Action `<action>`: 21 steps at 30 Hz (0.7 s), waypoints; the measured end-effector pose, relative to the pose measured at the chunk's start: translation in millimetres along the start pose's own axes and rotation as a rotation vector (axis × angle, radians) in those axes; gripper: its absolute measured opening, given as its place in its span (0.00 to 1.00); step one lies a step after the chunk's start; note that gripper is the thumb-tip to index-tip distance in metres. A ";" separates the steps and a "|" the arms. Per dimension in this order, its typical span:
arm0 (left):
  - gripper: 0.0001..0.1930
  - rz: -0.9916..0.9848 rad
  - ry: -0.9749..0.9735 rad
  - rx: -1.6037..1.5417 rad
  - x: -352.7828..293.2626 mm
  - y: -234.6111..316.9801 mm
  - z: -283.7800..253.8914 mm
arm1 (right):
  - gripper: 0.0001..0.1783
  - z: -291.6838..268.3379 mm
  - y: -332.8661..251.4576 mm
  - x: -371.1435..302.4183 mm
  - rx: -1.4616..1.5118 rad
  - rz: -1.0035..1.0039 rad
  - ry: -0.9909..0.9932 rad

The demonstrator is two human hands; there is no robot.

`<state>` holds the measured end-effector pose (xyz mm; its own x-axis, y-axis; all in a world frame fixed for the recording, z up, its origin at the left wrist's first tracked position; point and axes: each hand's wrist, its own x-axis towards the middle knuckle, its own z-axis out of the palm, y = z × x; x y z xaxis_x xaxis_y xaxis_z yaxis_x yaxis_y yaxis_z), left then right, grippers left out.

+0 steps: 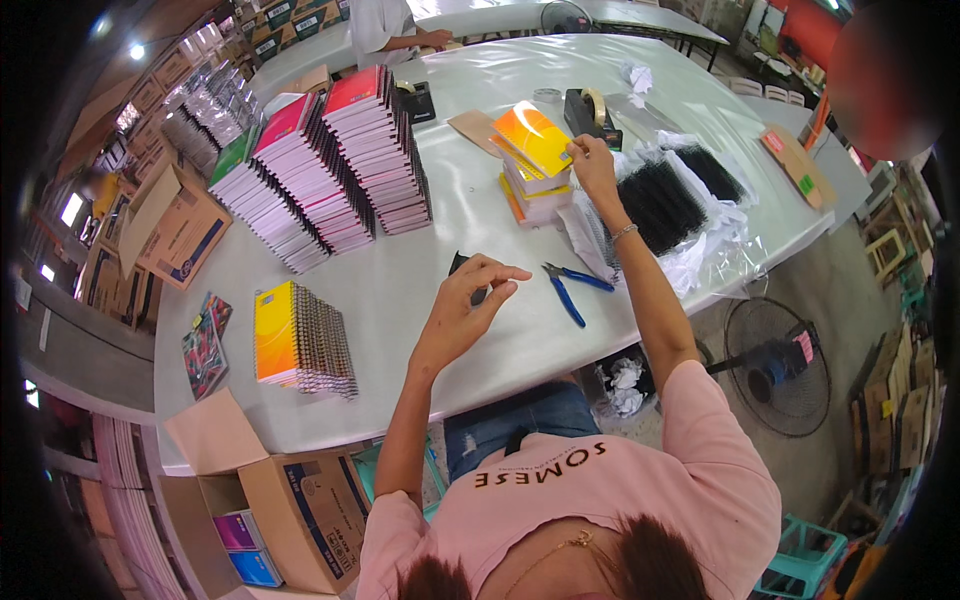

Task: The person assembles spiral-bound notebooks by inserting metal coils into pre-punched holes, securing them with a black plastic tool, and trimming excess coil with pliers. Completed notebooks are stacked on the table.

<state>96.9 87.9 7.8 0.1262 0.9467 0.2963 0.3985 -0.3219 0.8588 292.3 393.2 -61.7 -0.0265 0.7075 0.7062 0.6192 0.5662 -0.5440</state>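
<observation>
My right hand reaches out to a short stack of yellow-orange notebooks, its fingers pinched at the right edge of the top one. My left hand hovers over the table nearer to me, thumb and forefinger apart, the other fingers curled. Behind it shows part of a dark object, mostly hidden; no grip on it can be made out. Blue-handled cutting pliers lie with jaws parted between my hands. Black spiral coils are heaped on white wrapping right of my right forearm.
Tall stacks of spiral notebooks stand at the left, a lower yellow spiral stack nearer. Tape dispensers sit farther back. An open carton is at lower left, a standing fan at right. Another person is across the table.
</observation>
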 end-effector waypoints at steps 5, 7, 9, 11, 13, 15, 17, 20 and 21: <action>0.21 0.054 0.164 -0.113 12.0 -18.7 14.1 | 0.09 -34.3 -57.3 -17.5 0.346 0.157 0.008; 0.27 0.006 0.358 -0.259 21.4 -15.2 20.1 | 0.09 -51.1 -83.1 -38.8 0.462 0.195 -0.004; 0.31 -0.019 0.469 -0.354 27.6 -14.2 23.7 | 0.08 -60.3 -120.8 -68.5 0.699 0.274 -0.054; 0.33 0.001 0.498 -0.400 32.2 -14.9 23.5 | 0.07 -62.5 -143.3 -102.4 0.767 0.257 -0.083; 0.29 0.027 0.547 -0.483 27.8 -20.9 25.5 | 0.06 -65.7 -154.5 -131.9 0.727 0.241 -0.231; 0.26 0.030 0.554 -0.453 20.1 -23.3 20.9 | 0.06 -68.4 -145.2 -144.1 0.901 0.299 -0.491; 0.24 0.008 0.524 -0.308 7.9 -15.1 6.8 | 0.07 -78.3 -128.5 -134.9 0.724 0.209 -0.418; 0.22 0.168 0.381 0.434 -15.5 -4.1 -13.6 | 0.06 -96.3 -64.2 -101.4 0.472 0.105 -0.093; 0.23 0.288 0.386 0.586 -20.5 -1.8 -16.2 | 0.05 -101.5 -33.1 -88.9 0.564 0.153 0.012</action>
<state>78.9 69.0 7.0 0.0142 0.7206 0.6932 0.8291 -0.3960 0.3947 353.8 268.7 -60.5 0.0411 0.7961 0.6038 0.1016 0.5978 -0.7952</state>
